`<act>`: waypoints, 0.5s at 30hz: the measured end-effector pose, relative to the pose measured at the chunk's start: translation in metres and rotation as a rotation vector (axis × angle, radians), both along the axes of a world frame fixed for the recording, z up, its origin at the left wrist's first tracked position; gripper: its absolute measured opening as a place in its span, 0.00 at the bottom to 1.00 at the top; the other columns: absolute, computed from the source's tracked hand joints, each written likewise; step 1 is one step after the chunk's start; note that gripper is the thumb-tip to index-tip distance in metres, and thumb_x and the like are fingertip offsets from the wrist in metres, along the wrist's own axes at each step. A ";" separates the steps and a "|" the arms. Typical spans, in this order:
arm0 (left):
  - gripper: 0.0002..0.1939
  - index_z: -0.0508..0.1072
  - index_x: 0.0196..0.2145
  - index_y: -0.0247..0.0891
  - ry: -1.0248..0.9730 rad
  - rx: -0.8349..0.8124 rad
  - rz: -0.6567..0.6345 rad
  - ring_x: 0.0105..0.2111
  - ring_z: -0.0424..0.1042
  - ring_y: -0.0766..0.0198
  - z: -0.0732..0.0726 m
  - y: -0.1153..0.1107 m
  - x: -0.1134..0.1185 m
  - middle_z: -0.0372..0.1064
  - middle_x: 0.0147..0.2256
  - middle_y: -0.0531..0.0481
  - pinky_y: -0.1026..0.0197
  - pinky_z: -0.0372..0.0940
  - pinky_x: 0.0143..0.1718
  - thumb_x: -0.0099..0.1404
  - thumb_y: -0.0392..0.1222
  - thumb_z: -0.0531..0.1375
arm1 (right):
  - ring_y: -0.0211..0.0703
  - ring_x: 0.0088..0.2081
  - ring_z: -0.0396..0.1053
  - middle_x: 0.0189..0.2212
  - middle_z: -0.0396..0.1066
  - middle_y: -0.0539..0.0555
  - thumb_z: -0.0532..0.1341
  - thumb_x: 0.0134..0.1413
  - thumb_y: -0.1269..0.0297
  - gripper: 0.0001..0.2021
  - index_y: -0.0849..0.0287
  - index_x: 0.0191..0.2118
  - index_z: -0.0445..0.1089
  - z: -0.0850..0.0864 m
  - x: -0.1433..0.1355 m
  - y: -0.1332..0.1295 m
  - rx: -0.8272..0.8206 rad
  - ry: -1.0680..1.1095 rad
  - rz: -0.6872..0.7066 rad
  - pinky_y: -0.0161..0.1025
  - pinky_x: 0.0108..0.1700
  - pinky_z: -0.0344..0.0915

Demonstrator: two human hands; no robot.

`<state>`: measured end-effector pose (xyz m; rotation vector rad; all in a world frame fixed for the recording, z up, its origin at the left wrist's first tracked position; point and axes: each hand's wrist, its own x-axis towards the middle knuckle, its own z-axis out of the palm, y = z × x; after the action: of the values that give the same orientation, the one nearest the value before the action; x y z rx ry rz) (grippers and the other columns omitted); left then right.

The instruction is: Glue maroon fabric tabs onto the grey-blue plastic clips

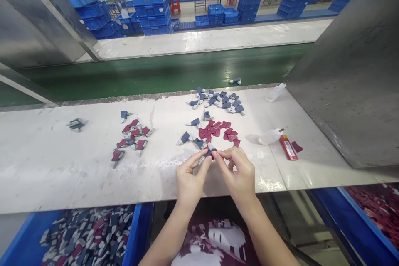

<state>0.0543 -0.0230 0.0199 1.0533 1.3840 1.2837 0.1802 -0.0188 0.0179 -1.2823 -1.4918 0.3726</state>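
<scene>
Both hands meet over the white worktop around one small dark-blue and grey plastic part (209,152). My left hand (190,171) pinches it from the left between thumb and fingers. From the right, the thumb and fingertips of my right hand (237,168) press on the same part; a bit of dark red shows at the fingertips. Just beyond the hands lie flat dark-red pieces (213,131). Loose blue and grey parts (223,100) spread out behind those. To the left sits a cluster of parts with red faces (133,136).
A green conveyor belt (174,70) runs behind the worktop (77,174). At right are two squeeze bottles (270,137), a red box (288,147) and a metal panel (352,70). Blue bins hold assembled-looking parts (93,232) at lower left and red pieces (377,208) at lower right.
</scene>
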 end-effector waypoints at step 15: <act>0.13 0.82 0.45 0.40 0.036 0.110 -0.052 0.49 0.79 0.55 0.008 -0.009 0.000 0.80 0.46 0.45 0.57 0.72 0.54 0.63 0.43 0.67 | 0.40 0.41 0.70 0.46 0.70 0.55 0.56 0.67 0.56 0.12 0.51 0.49 0.73 0.014 0.016 0.003 -0.388 0.371 0.384 0.36 0.35 0.70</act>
<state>0.0543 -0.0318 0.0276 1.1847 1.3162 1.3204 0.1960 -0.0159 0.0320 -1.1305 -1.3761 1.1349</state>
